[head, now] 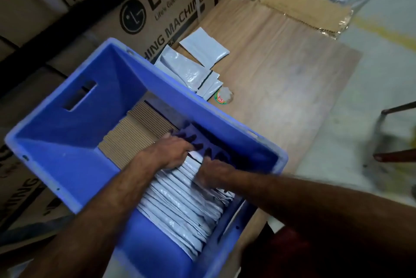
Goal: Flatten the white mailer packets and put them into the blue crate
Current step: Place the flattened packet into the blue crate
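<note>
1. Two hands are working inside the blue crate [67, 142]: the left hand [171, 151] is pressing spread fingers on the far end of the packet row [180, 205], while the right hand [210, 171] is resting on it, its grip too blurred to tell.
2. The person is seemingly seating a packet; cardboard [135, 129] is lining the floor beyond.
3. Several loose packets [191, 68] are waiting on the wooden board [281, 70]; the next move probably calls for fetching and flattening one.

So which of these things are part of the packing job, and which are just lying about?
Part of the job:
blue crate
packets in the crate
loose packets on the board
left hand
right hand

Just lying about:
LG carton
round sticker
flattened cardboard
</note>
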The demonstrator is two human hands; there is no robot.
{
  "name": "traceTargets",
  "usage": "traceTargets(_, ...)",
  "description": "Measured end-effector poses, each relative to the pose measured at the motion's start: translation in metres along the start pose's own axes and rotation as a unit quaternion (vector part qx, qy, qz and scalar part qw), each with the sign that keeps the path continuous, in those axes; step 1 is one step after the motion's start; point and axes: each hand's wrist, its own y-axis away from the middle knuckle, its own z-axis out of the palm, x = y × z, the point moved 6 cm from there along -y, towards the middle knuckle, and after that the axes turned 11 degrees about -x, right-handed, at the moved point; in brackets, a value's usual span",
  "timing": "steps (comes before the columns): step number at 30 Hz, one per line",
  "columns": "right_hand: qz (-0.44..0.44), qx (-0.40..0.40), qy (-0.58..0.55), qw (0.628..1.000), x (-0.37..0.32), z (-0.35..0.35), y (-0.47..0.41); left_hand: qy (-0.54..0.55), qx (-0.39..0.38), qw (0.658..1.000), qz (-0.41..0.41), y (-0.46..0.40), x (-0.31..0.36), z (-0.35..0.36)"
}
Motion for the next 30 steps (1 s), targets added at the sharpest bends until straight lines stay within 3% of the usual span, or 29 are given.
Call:
traceTargets(9,0.044,-0.023,0.038,0.998,0.002,0.017,-0.002,0.007,-0.025,0.996,0.083,0.011,0.007,-0.001)
traceTargets(14,0.069,-0.053,0.076,0.993,-0.001,0.028,-0.003,-0.028,-0.086,0.994,0.060,0.002,0.003,0.011)
traceTargets(19,0.046,-0.062,0.064,0.995,0.002,0.024,0.003,-0.061,-0.101,0.993,0.012,0.003,0.007,0.014)
traceTargets(22,0.043,-0.062,0.085,0.994,0.002,0.019,0.006,-0.101,-0.060,0.993,-0.014,0.009,0.008,0.019)
traceTargets(26,0.026,-0.045,0.122,0.991,0.003,0.014,0.011,-0.090,0.053,0.994,-0.012,0.030,0.008,0.020)
traceTargets(30,-0.039,0.003,0.164,0.986,-0.002,0.008,0.028,-0.053,0.072,0.994,-0.057,0.051,0.012,0.021)
